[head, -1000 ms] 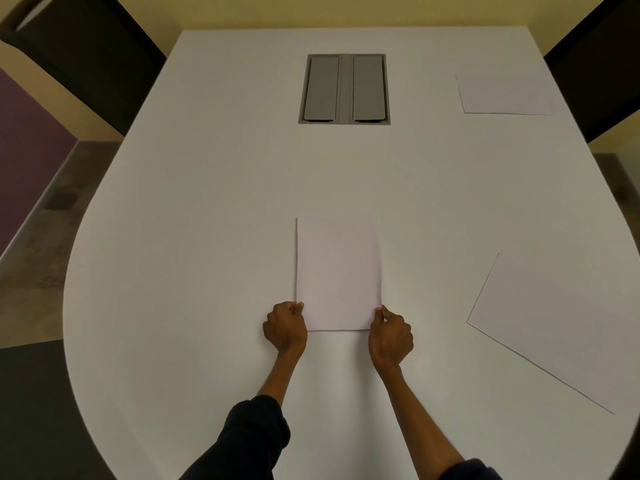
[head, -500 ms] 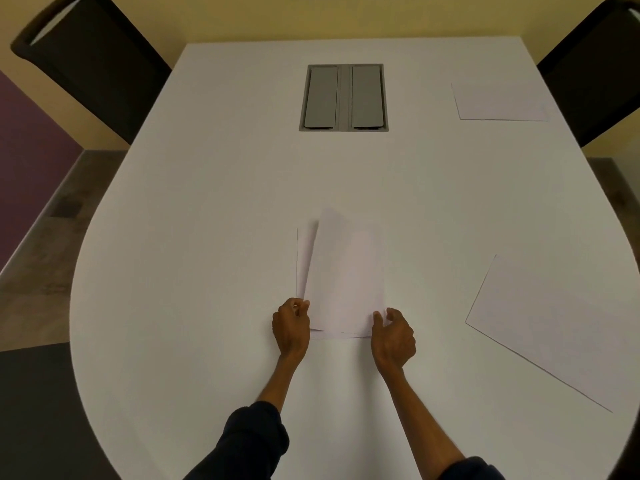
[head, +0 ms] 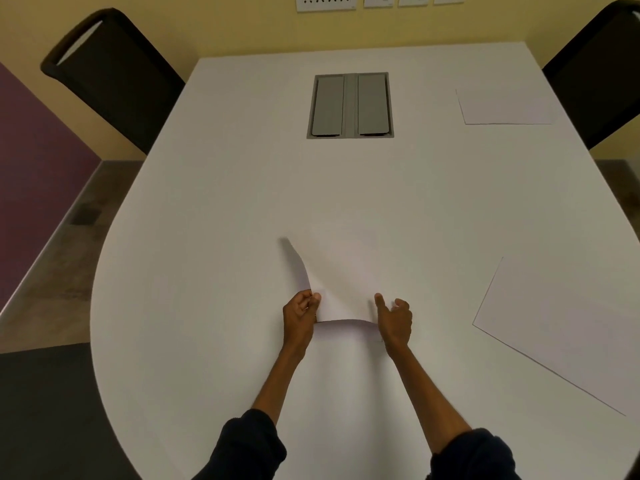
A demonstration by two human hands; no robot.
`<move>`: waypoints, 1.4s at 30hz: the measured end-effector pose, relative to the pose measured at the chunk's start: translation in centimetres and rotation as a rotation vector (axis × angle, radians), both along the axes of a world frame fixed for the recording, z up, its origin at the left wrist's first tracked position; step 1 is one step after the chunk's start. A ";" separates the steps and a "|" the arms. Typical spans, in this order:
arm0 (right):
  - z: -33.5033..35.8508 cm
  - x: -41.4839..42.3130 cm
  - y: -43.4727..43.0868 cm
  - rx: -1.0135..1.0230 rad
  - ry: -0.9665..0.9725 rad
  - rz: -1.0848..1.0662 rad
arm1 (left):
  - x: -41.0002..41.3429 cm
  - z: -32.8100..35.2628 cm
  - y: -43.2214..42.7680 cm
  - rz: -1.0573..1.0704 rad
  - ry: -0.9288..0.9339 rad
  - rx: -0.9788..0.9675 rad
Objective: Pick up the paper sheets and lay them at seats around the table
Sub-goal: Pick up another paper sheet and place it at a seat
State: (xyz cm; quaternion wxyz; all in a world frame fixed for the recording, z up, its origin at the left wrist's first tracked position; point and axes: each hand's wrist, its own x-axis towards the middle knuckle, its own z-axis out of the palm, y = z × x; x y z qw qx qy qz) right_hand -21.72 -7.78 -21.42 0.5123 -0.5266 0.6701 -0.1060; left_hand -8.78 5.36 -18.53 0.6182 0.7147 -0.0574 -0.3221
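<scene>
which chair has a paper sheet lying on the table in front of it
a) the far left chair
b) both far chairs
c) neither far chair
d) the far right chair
d: a paper sheet lies flat on the table beside the far right chair, while no sheet shows on the table by the far left chair.

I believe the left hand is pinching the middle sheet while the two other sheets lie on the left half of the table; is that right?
Not quite. In the head view the left hand pinches the middle sheet, but the far sheet and the near sheet lie on the right half of the table, not the left.
</scene>
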 end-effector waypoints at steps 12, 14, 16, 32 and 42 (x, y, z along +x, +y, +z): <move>2.8 -1.0 0.9 0.792 -0.497 0.018 | 0.1 5.8 0.9 -0.093 0.186 -0.202; 3.1 -1.1 0.5 0.779 -0.650 -0.070 | 0.1 6.3 1.5 -0.153 0.147 -0.179; 3.5 -1.4 0.0 0.696 -0.702 -0.025 | 0.0 6.3 2.6 -0.155 0.096 -0.135; 5.4 -6.3 0.6 0.161 -0.631 0.189 | -2.1 5.0 6.8 -0.036 -0.173 0.113; 7.3 -2.6 6.4 0.134 -0.754 0.303 | -3.5 7.3 15.2 0.189 -0.172 0.111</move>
